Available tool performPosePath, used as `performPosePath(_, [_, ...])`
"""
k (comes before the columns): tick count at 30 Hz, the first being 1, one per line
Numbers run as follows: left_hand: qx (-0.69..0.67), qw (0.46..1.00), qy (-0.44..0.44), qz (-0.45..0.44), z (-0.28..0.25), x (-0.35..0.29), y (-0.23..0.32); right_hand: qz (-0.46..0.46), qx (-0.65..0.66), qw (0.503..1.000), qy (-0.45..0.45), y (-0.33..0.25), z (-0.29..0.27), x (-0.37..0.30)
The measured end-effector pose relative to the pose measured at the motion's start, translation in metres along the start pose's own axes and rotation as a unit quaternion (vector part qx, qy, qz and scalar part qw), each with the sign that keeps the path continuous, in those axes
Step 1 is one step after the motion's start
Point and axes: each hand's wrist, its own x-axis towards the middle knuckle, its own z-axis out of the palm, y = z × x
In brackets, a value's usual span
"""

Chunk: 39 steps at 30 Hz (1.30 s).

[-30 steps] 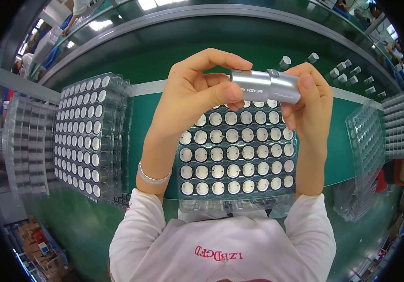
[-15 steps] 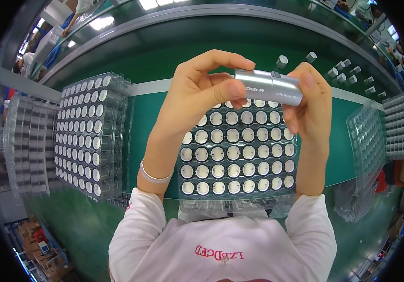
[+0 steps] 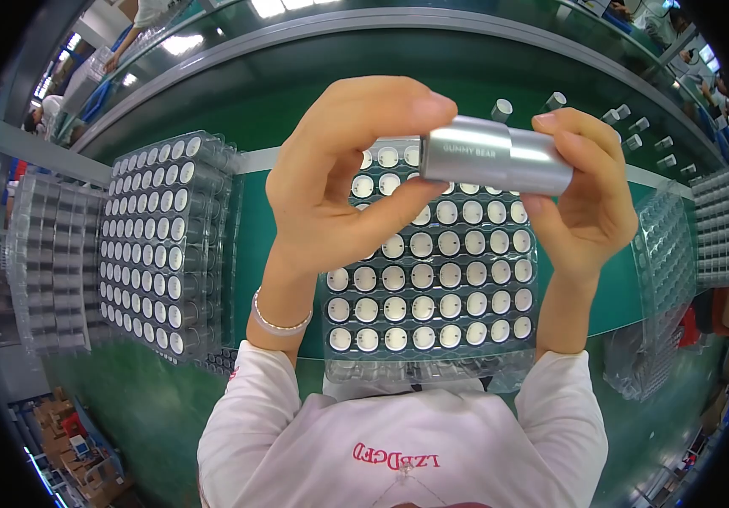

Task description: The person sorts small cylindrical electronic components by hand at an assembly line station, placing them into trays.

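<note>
My left hand (image 3: pixel 330 173) grips the left end of a silver two-part metal cylinder (image 3: pixel 491 157), thumb below and index finger above. Round its right end are the fingers and thumb of my right hand (image 3: pixel 595 182). The cylinder lies nearly level, tilted slightly down to the right, with a seam around its middle and small lettering on the side toward me. Beneath my hands is a clear plastic tray (image 3: pixel 432 370) filled with rows of upright cylinders showing round white ends (image 3: pixel 421 276). My hands and the held cylinder hide part of its far rows.
Stacked filled trays (image 3: pixel 212 229) stand at the left. A clear tray (image 3: pixel 662 245) leans at the right beside more stacked trays (image 3: pixel 717 229). Several loose small cylinders (image 3: pixel 502 109) stand on the green bench beyond my right hand. A metal rail (image 3: pixel 398 19) runs along the back.
The cylinder has turned about its long axis, so different lettering faces me. My left fingers have shifted from around its end to a wider pinch, and my right hand has moved slightly right.
</note>
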Motion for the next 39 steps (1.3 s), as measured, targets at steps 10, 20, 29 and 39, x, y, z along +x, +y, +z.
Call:
performPosePath(10, [0.027, 0.999, -0.015, 0.038, -0.007, 0.004, -0.003, 0.001, 0.033, 0.998, 0.048, 0.005, 0.002, -0.006])
performPosePath(20, [0.014, 0.997, -0.062, 0.034, 0.008, -0.005, 0.012, 0.085, 0.342, 0.936, 0.008, -0.001, 0.028, -0.017])
performPosePath(29, [-0.026, 0.961, -0.232, -0.150, -0.042, -0.068, 0.089, 0.183, 0.053, 0.962, -0.195, -0.055, -0.009, -0.067])
performPosePath(39, [0.269, 0.805, -0.409, -0.336, -0.032, -0.154, 0.138, 0.077, -0.072, 0.934, -0.341, -0.099, 0.079, -0.151])
